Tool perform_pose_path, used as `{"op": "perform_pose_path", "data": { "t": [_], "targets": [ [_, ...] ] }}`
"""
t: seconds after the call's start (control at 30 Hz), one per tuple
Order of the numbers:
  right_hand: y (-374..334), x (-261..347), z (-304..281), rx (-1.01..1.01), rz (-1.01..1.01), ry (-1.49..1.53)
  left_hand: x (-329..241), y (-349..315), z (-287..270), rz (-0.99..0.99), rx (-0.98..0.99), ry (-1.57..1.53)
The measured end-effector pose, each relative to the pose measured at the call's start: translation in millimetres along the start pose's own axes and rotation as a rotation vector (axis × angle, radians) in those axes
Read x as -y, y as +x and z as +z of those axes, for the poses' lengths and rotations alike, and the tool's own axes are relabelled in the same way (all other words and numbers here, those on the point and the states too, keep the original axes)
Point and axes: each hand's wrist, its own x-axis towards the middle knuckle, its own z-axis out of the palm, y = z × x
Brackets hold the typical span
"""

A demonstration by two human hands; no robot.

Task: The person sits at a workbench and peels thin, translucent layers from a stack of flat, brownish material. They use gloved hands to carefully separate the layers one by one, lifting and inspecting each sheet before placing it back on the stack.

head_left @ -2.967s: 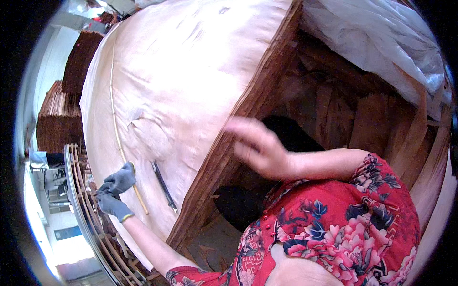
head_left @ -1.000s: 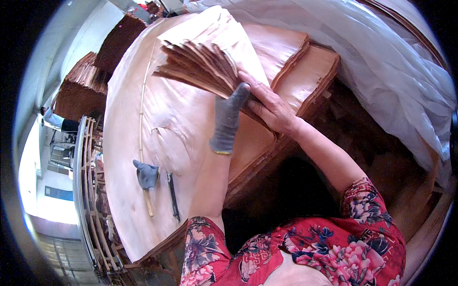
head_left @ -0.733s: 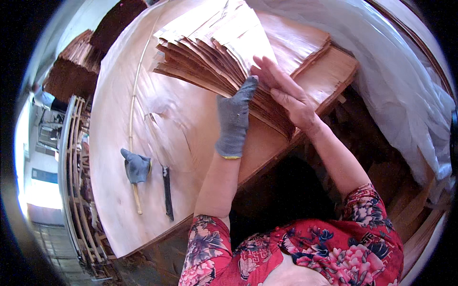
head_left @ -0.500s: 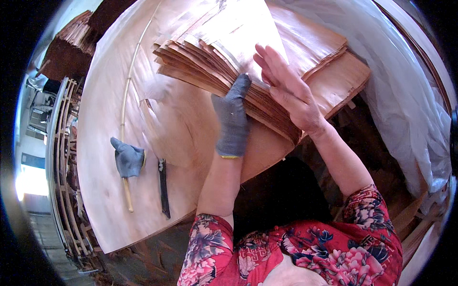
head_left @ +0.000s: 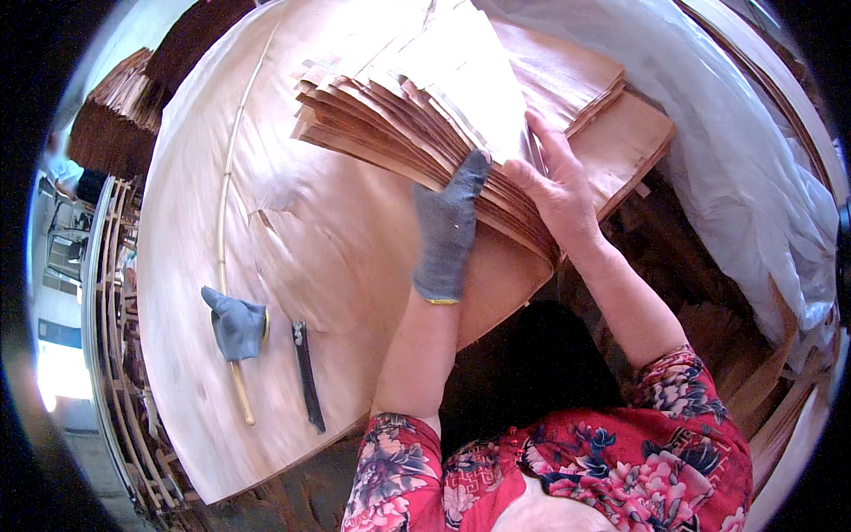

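We see a broad, pale wood sheet (head_left: pixel 191 399) spread across most of the work area, wrinkled and torn near its middle. To its right, cloudy plastic sheeting (head_left: pixel 731 195) hangs in loose folds. Above the broad sheet lies the sheaf of thin wood sheets (head_left: pixel 443 89), between the person's hands and in front of a stepped stack (head_left: pixel 576 75) of similar sheets. We find its top face nearly white under the glare, while its near edge is brown and ragged, with many layers fanned apart at the left end and packed closer toward the right.

The person's left hand (head_left: pixel 448 226), in a grey knitted glove with a yellow hem, points up from a nearly upright forearm; it is clamped on the sheaf's near edge, thumb over the top, the other fingers hidden underneath. The bare right hand (head_left: pixel 560 182) comes in on a slant from the lower right, at the sheaf's right side, thumb and fingers parted (glare washes out this spot, so we cannot quite tell whether they grip the layers).

To the left we see a thin cane (head_left: pixel 232 151), an empty grey glove (head_left: pixel 239 326) lying across its lower part, and a narrow black tool (head_left: pixel 306 381) just beside them.
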Motion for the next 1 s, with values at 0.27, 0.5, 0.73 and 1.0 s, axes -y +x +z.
{"op": "perform_pose_path", "data": {
  "t": [0.27, 0.5, 0.73, 1.0],
  "targets": [
    [0.7, 5.3, -3.6, 0.014, -0.016, -0.062, 3.8, 1.1, 4.6, 0.002, 0.022, -0.063],
    [-1.8, 3.8, -1.2, -0.039, 0.038, 0.064, 4.1, -0.5, 5.3, -0.004, 0.004, -0.07],
    [-5.5, 4.8, 2.0, -0.092, 0.157, 0.28, 10.3, 0.5, 1.8, 0.026, 0.007, -0.047],
    [-2.3, 7.8, 6.6, -0.333, 0.209, 0.379, 7.2, -1.7, 1.6, -0.004, -0.004, -0.004]
  ]
}}
